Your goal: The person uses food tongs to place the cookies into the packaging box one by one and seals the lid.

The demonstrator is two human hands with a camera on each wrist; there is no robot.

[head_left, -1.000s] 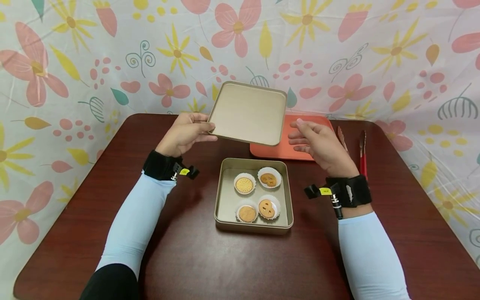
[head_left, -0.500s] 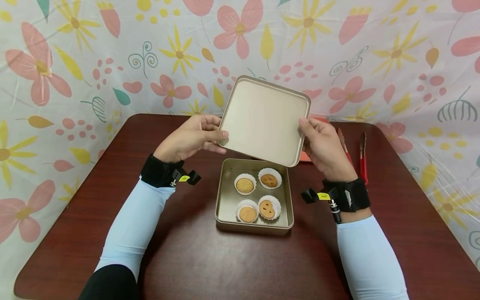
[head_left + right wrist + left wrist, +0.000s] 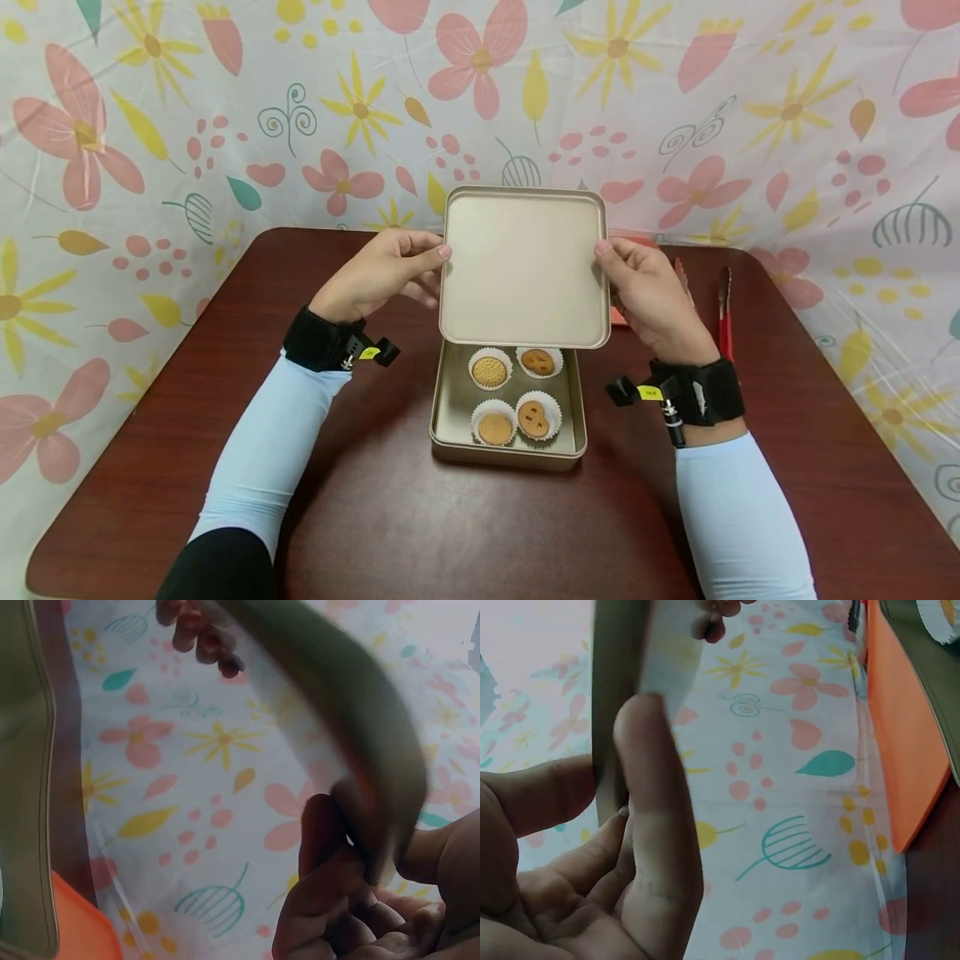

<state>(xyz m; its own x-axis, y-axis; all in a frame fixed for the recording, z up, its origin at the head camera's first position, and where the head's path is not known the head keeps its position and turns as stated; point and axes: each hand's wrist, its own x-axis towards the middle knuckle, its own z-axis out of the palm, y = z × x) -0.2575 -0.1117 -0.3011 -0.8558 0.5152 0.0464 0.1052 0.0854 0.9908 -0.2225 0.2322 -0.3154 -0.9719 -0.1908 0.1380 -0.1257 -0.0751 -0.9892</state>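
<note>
A square gold tin lid (image 3: 525,267) is raised behind and above the matching tin box (image 3: 508,457), its inner side toward me. My left hand (image 3: 386,275) grips the lid's left edge between thumb and fingers. At the opposite edge, my right hand (image 3: 648,292) pinches it with the thumb in front and fingers behind. Inside the box lie several cookies in white paper cups, among them a round cookie (image 3: 489,372) and a pretzel-shaped cookie (image 3: 533,418). The lid's lower edge overlaps the box's far rim in the head view. Both wrist views show the lid (image 3: 619,690) between thumb and fingers.
An orange tray (image 3: 630,239) lies behind the lid, mostly hidden by it. To its right on the brown table (image 3: 495,533) are tongs with red handles (image 3: 725,325). A flower-printed cloth (image 3: 300,100) hangs behind the table.
The right hand, free one second ago, has taken hold of the lid's right edge. The lid has moved right, then levelled and come lower over the box's far side.
</note>
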